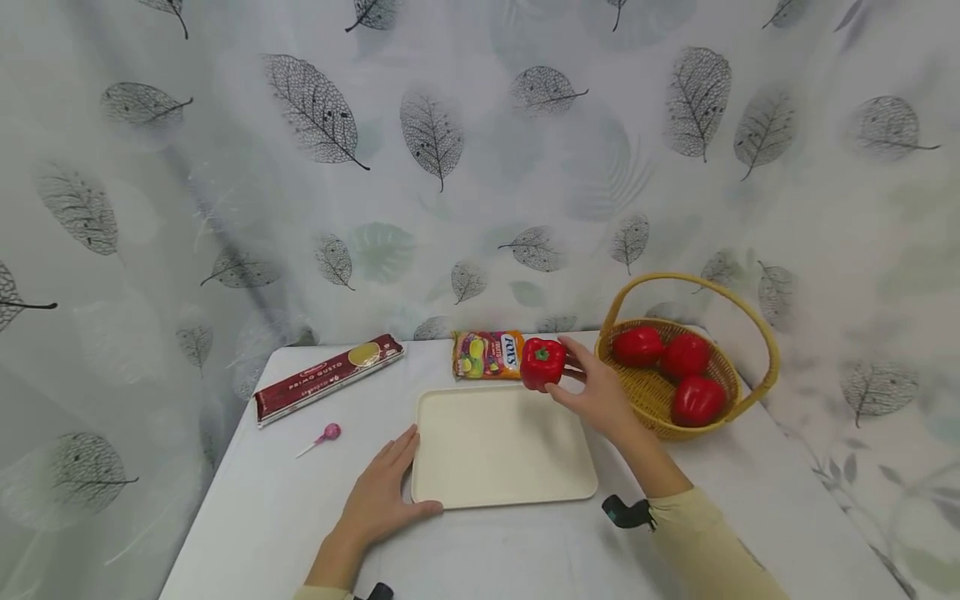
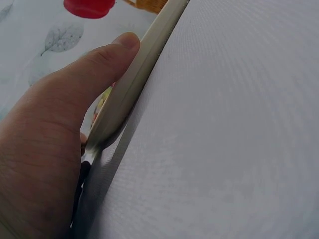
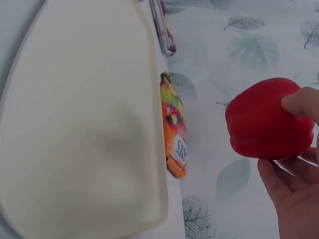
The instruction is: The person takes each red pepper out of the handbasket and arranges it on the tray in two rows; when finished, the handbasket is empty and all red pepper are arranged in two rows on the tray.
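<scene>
A red bell pepper (image 1: pixel 543 364) is held between the thumb and fingers of my right hand (image 1: pixel 597 390), raised over the back right corner of a cream tray (image 1: pixel 504 446). The right wrist view shows the same pepper (image 3: pixel 266 119) with the thumb on one side and fingertips underneath. My left hand (image 1: pixel 382 492) rests at the tray's left side, fingers along the edge and thumb at the front left corner. In the left wrist view the thumb of the left hand (image 2: pixel 75 84) lies against the tray's rim (image 2: pixel 134 74).
A wicker basket (image 1: pixel 652 398) with a tall handle stands at the right, holding three red peppers (image 1: pixel 699 401). Behind the tray lies a Fox's candy bag (image 1: pixel 487 355). At the left are a long dark red package (image 1: pixel 330 379) and a pink lollipop (image 1: pixel 332 431).
</scene>
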`<state>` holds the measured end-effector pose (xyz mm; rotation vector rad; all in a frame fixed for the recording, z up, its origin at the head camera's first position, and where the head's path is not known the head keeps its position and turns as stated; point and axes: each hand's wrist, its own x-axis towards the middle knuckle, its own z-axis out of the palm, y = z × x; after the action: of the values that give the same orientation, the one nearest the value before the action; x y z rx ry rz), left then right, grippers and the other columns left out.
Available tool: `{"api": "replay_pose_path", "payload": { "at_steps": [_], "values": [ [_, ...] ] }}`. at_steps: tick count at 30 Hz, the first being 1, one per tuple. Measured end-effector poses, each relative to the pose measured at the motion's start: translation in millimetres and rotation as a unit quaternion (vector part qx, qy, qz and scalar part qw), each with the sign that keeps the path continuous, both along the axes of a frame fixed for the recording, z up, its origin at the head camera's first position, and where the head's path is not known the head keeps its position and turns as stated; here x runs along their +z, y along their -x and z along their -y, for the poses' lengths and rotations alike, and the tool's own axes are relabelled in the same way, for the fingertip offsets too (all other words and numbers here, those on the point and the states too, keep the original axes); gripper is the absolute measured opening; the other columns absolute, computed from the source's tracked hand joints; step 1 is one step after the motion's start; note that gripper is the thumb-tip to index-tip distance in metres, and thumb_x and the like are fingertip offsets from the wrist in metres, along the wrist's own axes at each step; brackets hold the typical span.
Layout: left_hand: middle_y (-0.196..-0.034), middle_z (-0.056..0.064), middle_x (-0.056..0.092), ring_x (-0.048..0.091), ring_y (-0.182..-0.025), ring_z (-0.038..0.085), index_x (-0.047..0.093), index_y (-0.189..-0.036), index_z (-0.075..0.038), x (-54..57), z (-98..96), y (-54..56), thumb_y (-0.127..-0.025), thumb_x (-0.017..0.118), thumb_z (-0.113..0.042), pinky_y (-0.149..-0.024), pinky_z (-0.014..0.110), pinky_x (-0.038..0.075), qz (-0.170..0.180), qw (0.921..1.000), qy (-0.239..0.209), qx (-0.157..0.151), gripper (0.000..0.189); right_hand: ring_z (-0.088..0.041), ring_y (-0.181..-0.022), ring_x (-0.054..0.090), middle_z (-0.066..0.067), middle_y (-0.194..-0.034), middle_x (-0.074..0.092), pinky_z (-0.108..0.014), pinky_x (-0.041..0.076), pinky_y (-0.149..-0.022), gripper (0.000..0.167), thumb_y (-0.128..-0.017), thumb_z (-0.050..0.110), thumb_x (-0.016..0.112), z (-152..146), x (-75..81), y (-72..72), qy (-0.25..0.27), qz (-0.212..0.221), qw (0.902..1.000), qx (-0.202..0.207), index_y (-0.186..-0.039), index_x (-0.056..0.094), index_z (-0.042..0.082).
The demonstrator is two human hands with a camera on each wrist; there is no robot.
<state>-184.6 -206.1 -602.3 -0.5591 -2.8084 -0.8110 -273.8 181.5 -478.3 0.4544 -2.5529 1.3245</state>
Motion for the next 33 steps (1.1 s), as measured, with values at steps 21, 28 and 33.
{"api": "replay_pose_path", "payload": {
  "at_steps": [21,28,33],
  "values": [
    [-0.175,-0.001,0.035,0.040,-0.156,0.036,0.041,-0.168,-0.009,2.6,-1.1,-2.4,-0.077,0.076,-0.085,-0.126,0.055,0.036,0.011,0.9999,-0.001,0.005,0.124,-0.035,-0.129,0.068,-0.012,-0.149,0.064,-0.054,0.061,-0.101,0.078,-0.092,0.017,0.090,67,-24.4,12.5,0.035,0.047,0.9951,0.080,-0.160,0.052,0.015],
    [-0.176,-0.004,0.033,0.040,-0.156,0.034,0.040,-0.169,-0.012,3.1,-1.0,-1.0,-0.077,0.074,-0.087,-0.124,0.057,0.039,0.022,0.9997,0.005,0.012,0.123,-0.041,-0.128,0.067,-0.017,-0.149,0.063,-0.060,0.060,-0.100,0.079,-0.092,0.010,0.089,84,-31.6,17.6,0.063,0.062,0.9906,0.105,-0.161,0.050,0.010],
    [-0.176,-0.005,0.032,0.039,-0.157,0.034,0.039,-0.169,-0.012,1.5,-1.0,-0.8,-0.077,0.075,-0.087,-0.126,0.055,0.036,0.027,0.9996,0.004,0.012,0.124,-0.038,-0.129,0.067,-0.016,-0.148,0.063,-0.051,0.062,-0.100,0.077,-0.093,0.012,0.088,95,-34.6,18.5,0.045,0.062,0.9909,0.110,-0.160,0.050,0.010]
  ]
}}
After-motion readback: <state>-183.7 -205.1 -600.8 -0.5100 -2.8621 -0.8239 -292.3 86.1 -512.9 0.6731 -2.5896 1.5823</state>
